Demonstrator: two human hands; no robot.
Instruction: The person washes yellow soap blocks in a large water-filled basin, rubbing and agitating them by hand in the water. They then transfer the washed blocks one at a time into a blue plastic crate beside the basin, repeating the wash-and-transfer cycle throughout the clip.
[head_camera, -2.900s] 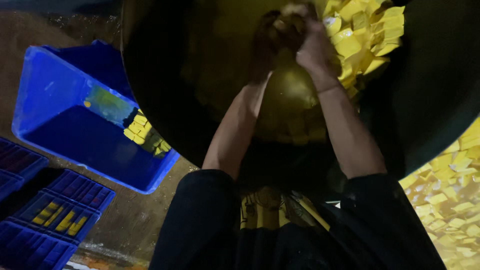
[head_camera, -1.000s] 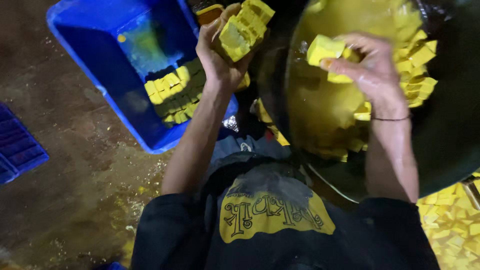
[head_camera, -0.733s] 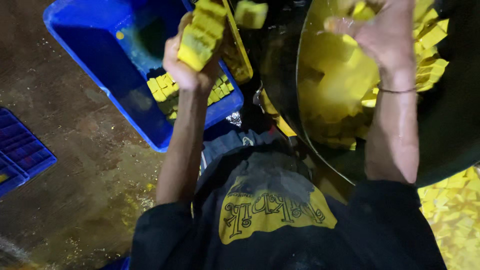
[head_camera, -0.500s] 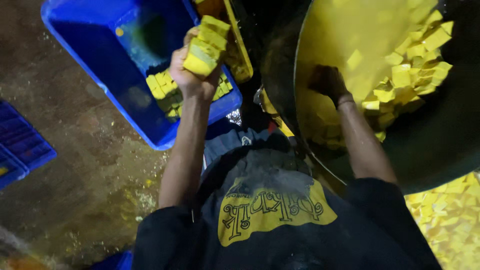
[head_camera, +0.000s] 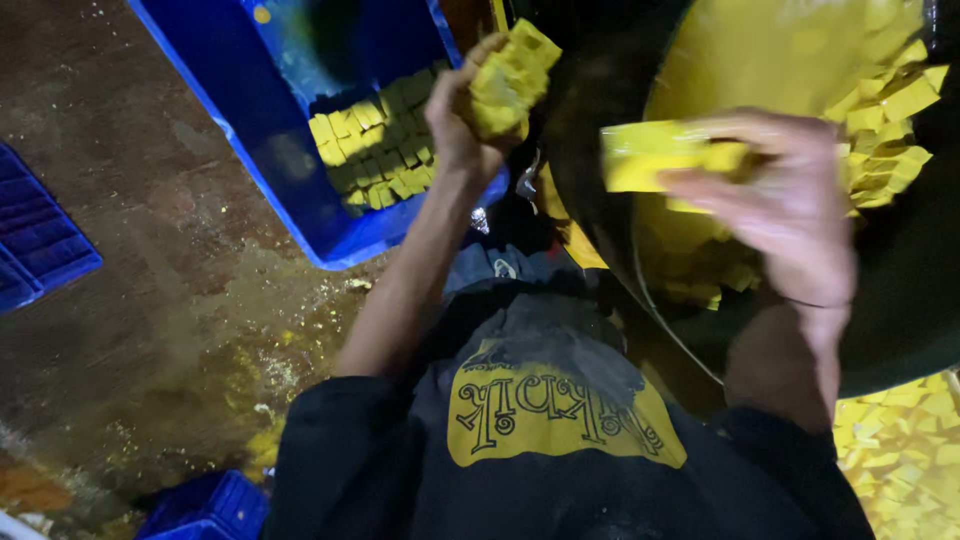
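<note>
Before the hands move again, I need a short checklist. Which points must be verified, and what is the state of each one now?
1. Left hand grips its stack of yellow blocks: ok.
2. Right hand holds a yellow block: ok, though blurred.
3. Blue crate has free room beside its rows of blocks: ok.
4. Left hand is above the crate: not ok, it is at the crate's edge.
5. Floor is dry: cannot tell; it looks stained.

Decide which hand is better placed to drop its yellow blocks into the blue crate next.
Left, probably. The left hand holds a stack of yellow blocks at the blue crate edge; the right hand is over the dark pan.
</note>
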